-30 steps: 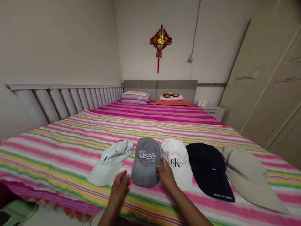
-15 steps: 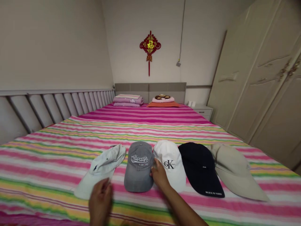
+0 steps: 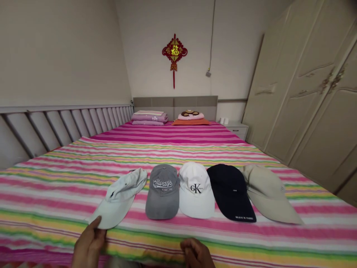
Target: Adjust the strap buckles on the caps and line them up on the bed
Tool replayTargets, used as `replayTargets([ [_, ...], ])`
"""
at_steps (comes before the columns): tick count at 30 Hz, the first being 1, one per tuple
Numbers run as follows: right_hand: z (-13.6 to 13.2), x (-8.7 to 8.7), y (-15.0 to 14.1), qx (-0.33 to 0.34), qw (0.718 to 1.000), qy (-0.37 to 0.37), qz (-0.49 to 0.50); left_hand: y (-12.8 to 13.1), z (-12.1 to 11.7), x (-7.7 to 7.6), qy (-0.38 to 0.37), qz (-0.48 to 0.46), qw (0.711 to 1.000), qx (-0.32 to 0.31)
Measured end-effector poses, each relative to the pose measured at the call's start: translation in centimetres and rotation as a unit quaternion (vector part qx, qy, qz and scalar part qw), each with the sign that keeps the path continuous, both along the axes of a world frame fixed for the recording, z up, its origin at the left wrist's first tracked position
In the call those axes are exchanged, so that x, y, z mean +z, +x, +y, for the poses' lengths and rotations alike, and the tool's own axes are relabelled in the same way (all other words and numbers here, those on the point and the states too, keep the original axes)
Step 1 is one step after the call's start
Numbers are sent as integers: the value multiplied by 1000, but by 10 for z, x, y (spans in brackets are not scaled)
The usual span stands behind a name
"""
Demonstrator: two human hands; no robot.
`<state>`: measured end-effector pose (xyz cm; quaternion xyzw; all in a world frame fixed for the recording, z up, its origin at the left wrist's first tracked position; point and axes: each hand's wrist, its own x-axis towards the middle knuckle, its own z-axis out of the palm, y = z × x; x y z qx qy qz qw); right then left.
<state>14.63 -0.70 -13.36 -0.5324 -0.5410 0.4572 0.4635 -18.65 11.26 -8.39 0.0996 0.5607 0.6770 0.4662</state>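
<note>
Several caps lie in a row on a striped bedspread (image 3: 195, 152): a pale white cap (image 3: 119, 197), a grey "Always" cap (image 3: 163, 191), a white "CK" cap (image 3: 196, 190), a dark navy cap (image 3: 231, 191) and a beige wide-brimmed hat (image 3: 267, 193). My left hand (image 3: 88, 245) is at the bottom edge, its fingertips touching the brim of the pale white cap, fingers loosely extended. My right hand (image 3: 196, 253) rests low on the bedspread below the white "CK" cap, fingers curled, touching no cap.
Folded pink bedding (image 3: 150, 117) and a pillow stack (image 3: 190, 118) sit at the headboard. A padded rail (image 3: 69, 123) runs along the left wall. A nightstand (image 3: 237, 130) and tall wardrobe doors (image 3: 312, 100) stand on the right. A red ornament (image 3: 174, 52) hangs on the wall.
My right hand came off the grey and white caps and drew back toward me. My left hand moved left to the pale white cap's brim. The view shifted slightly rightward.
</note>
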Motion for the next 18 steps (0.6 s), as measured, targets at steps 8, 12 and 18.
replayTargets([
  [8,-14,-3,3,68,996,-15,-61,12,-14,16,-32,-163,986,-9],
  [12,-21,-2,2,76,995,-25,-57,17,-22,17,16,-176,984,-9],
  [18,-29,-1,5,78,995,-41,-47,28,-35,21,87,-202,975,-4],
])
